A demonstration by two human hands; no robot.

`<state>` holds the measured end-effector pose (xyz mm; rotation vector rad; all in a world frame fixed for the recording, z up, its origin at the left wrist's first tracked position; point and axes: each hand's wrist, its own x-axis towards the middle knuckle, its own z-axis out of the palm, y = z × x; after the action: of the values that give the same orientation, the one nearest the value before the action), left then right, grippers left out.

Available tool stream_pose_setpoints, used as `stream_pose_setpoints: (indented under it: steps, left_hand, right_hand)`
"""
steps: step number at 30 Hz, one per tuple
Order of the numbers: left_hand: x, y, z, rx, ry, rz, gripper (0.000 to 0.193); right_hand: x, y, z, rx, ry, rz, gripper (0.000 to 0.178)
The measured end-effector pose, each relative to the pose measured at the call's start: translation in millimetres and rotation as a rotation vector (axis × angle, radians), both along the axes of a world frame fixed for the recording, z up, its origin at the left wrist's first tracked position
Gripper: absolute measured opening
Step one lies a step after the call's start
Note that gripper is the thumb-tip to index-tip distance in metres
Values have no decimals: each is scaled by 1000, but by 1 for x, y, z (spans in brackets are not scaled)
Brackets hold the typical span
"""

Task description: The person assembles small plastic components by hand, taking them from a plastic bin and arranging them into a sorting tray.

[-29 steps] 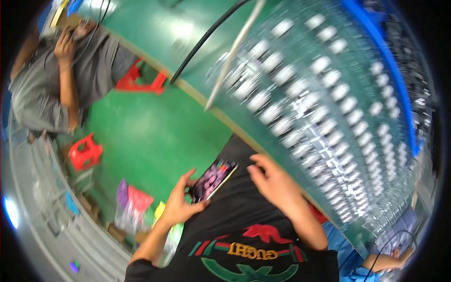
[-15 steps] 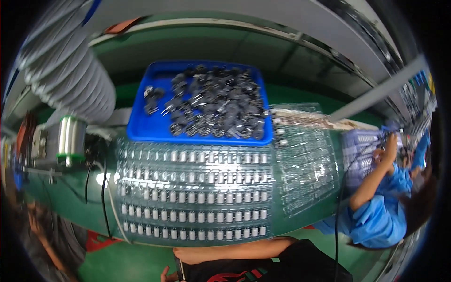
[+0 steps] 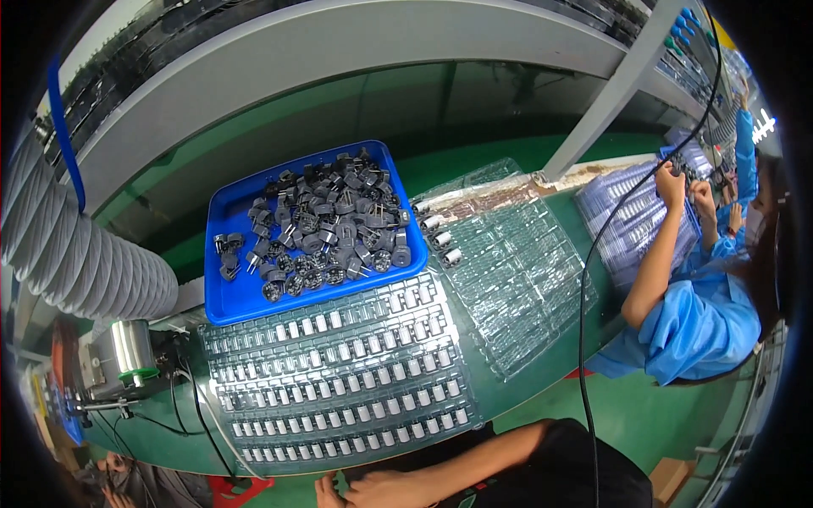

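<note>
At the lower edge, my right hand reaches in from the right, its fingers bent and partly cut off by the frame. Close beside it are the curled fingers of my left hand. Anything between the hands is out of sight. Both are just off the front edge of the green table. Beyond them lie clear blister trays with rows of small white cylindrical parts. Behind these, a blue tray holds a heap of dark grey round parts with metal prongs.
Clear empty blister sheets lie right of the blue tray. At left stand a wire spool and a ribbed grey hose. A black cable hangs at right, before a co-worker in blue. Another person's hands show lower left.
The view has swung and tilted, so the blue tray and blister trays appear further left and turned. My hands show lower in the picture; the thin rod seen at my right hand no longer shows.
</note>
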<state>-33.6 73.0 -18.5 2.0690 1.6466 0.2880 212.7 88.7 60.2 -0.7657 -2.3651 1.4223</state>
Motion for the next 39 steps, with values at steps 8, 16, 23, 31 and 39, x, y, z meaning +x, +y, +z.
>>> stream_pose_setpoints:
  steps: [8, 16, 23, 31, 39]
  left_hand:
    - [80, 126, 216, -927, -63, -713, 29]
    - [214, 228, 230, 579, -32, -647, 27]
    - [228, 312, 160, 523, 64, -413, 42]
    - [242, 315, 162, 148, -190, -401, 33]
    - [244, 322, 151, 27, -477, -451, 29]
  right_hand:
    - [126, 53, 104, 345, -78, -505, 14]
    - [129, 94, 62, 983, -573, -960, 20]
    - [115, 96, 37, 1030, -539, -996, 18]
    - [124, 103, 42, 1190, -440, -973, 17]
    - [127, 97, 41, 1167, -221, -942, 17]
